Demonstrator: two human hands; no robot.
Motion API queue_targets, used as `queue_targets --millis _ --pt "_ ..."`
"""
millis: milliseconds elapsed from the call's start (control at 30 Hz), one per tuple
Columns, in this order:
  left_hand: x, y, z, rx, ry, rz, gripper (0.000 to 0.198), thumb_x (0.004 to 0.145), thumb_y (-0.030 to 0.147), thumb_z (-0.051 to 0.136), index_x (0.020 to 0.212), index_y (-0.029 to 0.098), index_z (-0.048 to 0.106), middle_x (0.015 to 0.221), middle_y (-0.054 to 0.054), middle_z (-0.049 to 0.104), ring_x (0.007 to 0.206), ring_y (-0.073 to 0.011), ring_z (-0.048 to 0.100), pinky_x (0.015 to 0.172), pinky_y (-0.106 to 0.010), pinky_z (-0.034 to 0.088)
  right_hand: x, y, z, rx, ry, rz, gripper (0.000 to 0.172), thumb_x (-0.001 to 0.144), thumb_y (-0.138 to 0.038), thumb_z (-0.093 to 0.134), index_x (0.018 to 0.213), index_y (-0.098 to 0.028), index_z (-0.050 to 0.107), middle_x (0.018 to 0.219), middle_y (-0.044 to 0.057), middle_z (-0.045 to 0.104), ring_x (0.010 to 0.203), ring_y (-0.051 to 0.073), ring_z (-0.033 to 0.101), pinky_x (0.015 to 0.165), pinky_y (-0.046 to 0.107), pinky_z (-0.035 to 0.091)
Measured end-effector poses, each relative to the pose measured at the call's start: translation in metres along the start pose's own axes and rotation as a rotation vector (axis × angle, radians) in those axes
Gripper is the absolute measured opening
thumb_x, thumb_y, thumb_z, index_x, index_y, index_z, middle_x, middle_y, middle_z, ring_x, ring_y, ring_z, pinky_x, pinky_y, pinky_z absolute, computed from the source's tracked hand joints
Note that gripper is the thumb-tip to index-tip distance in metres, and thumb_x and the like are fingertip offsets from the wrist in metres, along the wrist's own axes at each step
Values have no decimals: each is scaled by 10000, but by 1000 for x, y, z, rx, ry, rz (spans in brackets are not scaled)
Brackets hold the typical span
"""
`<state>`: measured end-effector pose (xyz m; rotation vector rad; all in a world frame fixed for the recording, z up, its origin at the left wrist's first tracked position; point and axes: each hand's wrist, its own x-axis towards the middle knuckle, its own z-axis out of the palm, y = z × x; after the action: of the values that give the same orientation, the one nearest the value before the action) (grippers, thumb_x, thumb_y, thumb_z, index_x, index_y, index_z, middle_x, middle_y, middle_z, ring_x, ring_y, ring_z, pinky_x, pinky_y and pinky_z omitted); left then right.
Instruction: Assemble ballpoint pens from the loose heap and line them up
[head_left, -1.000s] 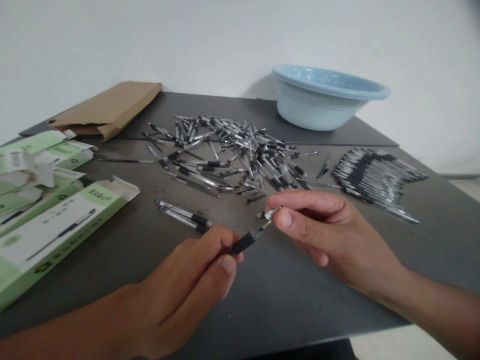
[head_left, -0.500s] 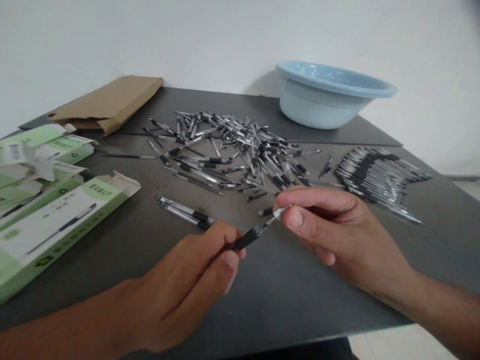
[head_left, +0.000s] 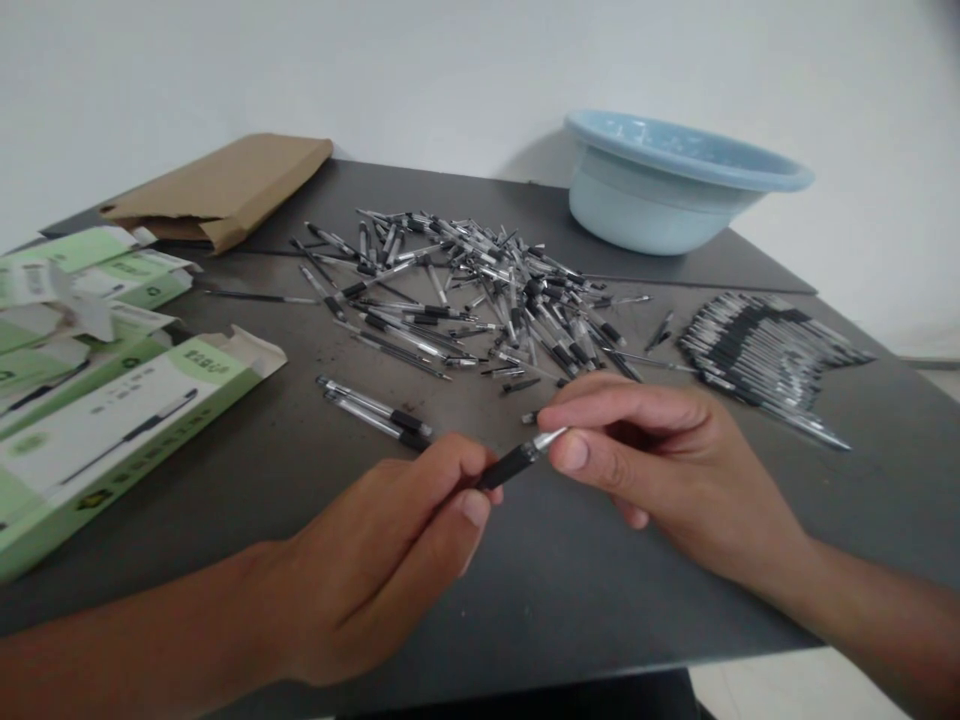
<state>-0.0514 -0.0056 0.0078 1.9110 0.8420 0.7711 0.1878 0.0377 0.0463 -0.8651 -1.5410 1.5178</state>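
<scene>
A pen (head_left: 513, 466) with a black grip is pinched in my left hand (head_left: 397, 560), its tip pointing up to the right. Thumb and forefinger of my right hand (head_left: 660, 460) close on the silver cone tip (head_left: 549, 438), which sits against the front of the grip. Two clear pens (head_left: 375, 410) with black grips lie just behind my left hand. Beyond both hands spreads a loose heap of pens and pen parts (head_left: 495, 270). At the right, a row of pens (head_left: 765, 345) lies side by side.
Green and white pen boxes (head_left: 142, 420) cover the left side of the grey table (head_left: 570, 600). Behind them lies a brown paper envelope (head_left: 232, 185), its near end open. A light blue basin (head_left: 652, 205) stands at the back right by the wall.
My right hand has brought the silver tip down against the black grip, closing the gap where a thin refill showed. The view has shifted slightly.
</scene>
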Motion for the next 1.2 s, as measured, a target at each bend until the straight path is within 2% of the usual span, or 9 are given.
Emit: queue_targets --millis 200,333,467,667,800,900,967,1100,1200 --pt "0 -2 5 -60 -11 -26 204 1179 330 376 1134 235 551 885 39 676 743 -92 677 687 -243 511 2 2 5 -50 139 -63 168 743 -313 999 853 -310 871 813 -11 734 463 28 408 394 196 288" --pt "3 -3 7 -107 5 -36 158 1160 260 458 1187 247 613 1033 42 752 927 -80 740 841 -195 543 0 3 9 -136 173 -160 212 729 -341 1008 828 -267 837 806 22 718 606 110 556 437 235 322" --pt "6 0 7 -92 32 -55 166 1110 258 561 1158 250 719 970 48 782 862 -104 731 773 -196 530 -2 6 12 -204 130 -238 226 756 -345 989 816 -252 791 756 8 691 678 145 623 544 272 441" --pt "11 4 8 -154 -2 -139 198 1093 287 580 1133 277 773 959 64 799 738 -96 672 635 -182 470 0 13 11 -239 87 -281 250 783 -326 975 851 -252 745 774 -20 663 675 132 595 597 281 473" --pt "13 7 7 -178 6 -176 263 1098 354 574 955 226 753 788 49 720 678 -108 626 602 -196 456 2 10 7 -245 6 -339 296 838 -389 938 1084 -284 812 1027 20 803 946 185 718 823 322 569" --pt "12 9 5 -206 19 -210 263 1109 357 573 1013 237 786 891 35 779 810 -121 709 725 -200 523 1 5 7 -188 -77 -315 324 973 -374 811 1295 -340 799 1297 29 814 1168 202 745 990 354 597" --pt "12 9 5 -236 9 -226 246 1114 345 575 1109 254 804 1026 22 823 930 -134 755 812 -212 551 0 2 10 -135 -74 -248 254 1028 -328 739 1266 -360 822 1299 23 818 1132 196 770 931 342 633" --pt "10 7 6 -269 -5 -197 242 1119 315 571 1141 242 801 1109 10 840 1002 -143 781 874 -225 570 1 -1 17 -38 -16 -107 131 997 -344 776 1080 -341 877 1031 31 850 825 172 777 645 285 624" --pt "9 6 7 -236 -3 -178 237 1115 316 582 1152 250 807 1111 12 845 1023 -147 785 891 -226 570 4 2 17 21 36 -121 41 893 -313 890 913 -310 854 911 13 817 784 160 745 659 278 619"
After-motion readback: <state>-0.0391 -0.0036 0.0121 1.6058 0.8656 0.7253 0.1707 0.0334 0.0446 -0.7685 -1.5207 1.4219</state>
